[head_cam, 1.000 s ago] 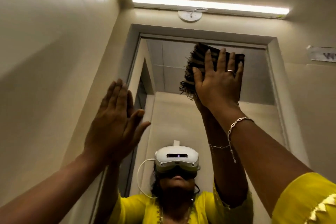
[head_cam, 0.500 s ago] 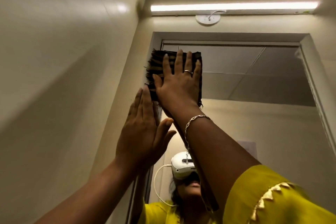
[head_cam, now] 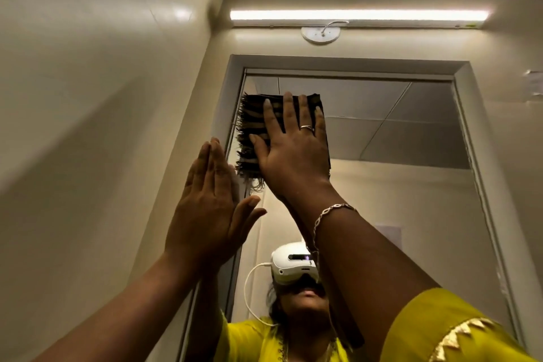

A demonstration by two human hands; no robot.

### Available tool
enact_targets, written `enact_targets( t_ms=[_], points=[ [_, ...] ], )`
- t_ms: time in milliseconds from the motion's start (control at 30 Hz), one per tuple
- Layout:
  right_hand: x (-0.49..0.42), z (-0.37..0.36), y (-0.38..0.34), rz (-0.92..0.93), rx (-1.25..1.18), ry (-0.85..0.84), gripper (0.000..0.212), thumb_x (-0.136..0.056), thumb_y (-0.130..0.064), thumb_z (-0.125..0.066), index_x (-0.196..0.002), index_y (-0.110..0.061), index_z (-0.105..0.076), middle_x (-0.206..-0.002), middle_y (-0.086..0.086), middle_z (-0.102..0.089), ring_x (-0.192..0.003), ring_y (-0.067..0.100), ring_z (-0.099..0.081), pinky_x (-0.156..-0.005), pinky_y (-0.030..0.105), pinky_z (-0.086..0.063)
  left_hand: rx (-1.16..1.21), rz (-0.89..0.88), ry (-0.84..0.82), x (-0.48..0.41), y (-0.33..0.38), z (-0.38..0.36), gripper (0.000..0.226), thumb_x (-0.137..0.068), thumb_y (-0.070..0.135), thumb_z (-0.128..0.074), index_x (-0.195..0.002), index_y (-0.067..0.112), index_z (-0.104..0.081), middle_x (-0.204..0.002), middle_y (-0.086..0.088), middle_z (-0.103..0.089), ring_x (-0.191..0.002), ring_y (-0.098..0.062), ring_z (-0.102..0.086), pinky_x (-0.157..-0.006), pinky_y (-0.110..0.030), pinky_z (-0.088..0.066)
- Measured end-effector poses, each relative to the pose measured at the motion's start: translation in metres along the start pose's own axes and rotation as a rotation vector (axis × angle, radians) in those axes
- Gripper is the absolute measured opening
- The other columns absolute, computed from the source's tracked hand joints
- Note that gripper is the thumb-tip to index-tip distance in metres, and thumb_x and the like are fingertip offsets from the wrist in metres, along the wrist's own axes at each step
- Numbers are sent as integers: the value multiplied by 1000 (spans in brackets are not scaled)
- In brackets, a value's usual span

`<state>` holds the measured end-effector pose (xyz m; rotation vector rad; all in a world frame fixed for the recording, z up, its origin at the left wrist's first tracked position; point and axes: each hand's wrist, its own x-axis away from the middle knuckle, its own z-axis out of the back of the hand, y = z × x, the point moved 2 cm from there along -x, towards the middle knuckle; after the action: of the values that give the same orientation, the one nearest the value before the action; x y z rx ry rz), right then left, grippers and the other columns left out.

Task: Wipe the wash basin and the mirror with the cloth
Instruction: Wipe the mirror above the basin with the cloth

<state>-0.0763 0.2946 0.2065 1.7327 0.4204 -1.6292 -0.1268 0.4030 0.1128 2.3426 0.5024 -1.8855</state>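
Nearest, at lower right, a yellow sleeve covers the raised right arm, with a bracelet at the wrist. The left hand is held up flat at the left edge of the mirror, its grip released, fingers straight and together. Farther up, the right hand, fingers spread and straight, presses the dark fringed cloth flat on the mirror's upper left corner. A lit tube lamp is mounted above.
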Motion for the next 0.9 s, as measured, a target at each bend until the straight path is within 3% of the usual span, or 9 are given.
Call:
enact_targets(
  t_ms=[400,467,500,567,600,667,733,900],
  points=[
    [33,21,86,-65,58,49,62,-88,-53,-15,-145,-28,-11,-156,6,-4,-143,27,5,-113,40,9,-48,-21,-26,-1,4,3,87,-99,62,-8,-137,-16,-16,-140,-42,-37,-128,-46,-29,-94,-55,-32],
    [35,24,97,-79,65,46,62,-88,-53,-14,-145,-29,-9,-156,6,-3,-143,26,5,-114,40,8,-61,-20,-44,0,0,1,90,-98,64,-7,-138,-16,-17,-143,-40,-34,-131,-45,-28,-100,-53,-31],
    [37,26,104,-91,69,46,62,-88,-53,-14,-145,-29,-9,-156,6,-2,-143,26,5,-114,41,8,-69,-15,-67,1,-3,-2,90,-97,65,-7,-140,-14,-16,-145,-38,-31,-134,-44,-27,-108,-51,-27],
    [40,31,119,-117,79,48,63,-88,-53,-14,-145,-29,-9,-156,6,-3,-143,26,5,-114,42,6,-77,-6,-136,2,-9,-6,94,-95,69,-8,-144,-11,-16,-151,-32,-24,-139,-39,-22,-123,-32,-5],
    [42,33,127,-130,89,47,63,-88,-53,-14,-145,-29,-9,-156,6,-3,-143,26,5,-114,42,5,-75,1,-154,2,-12,-8,96,-93,70,-8,-146,-10,-18,-153,-29,-20,-143,-37,-18,-122,-22,6],
    [46,38,142,-160,115,42,64,-87,-54,-11,-145,-29,-8,-156,6,-3,-143,26,4,-114,42,5,-77,15,-159,4,-18,-15,99,-92,72,-11,-148,-8,-20,-156,-23,-14,-148,-29,-4,-120,-15,12],
    [48,42,155,-183,131,39,66,-85,-56,-8,-145,-29,-9,-156,7,-4,-143,27,2,-114,43,4,-128,25,-173,7,-27,-28,98,-89,73,-17,-151,-4,-18,-159,-19,-7,-151,-20,12,-121,-19,12],
    [54,49,171,-224,170,52,71,-82,-59,-2,-145,-28,-11,-156,8,-6,-143,28,0,-114,42,4,-211,60,-269,14,-52,-63,100,-85,73,-31,-154,3,-13,-164,-15,9,-152,-30,7,-124,-51,-9]
  ],
)
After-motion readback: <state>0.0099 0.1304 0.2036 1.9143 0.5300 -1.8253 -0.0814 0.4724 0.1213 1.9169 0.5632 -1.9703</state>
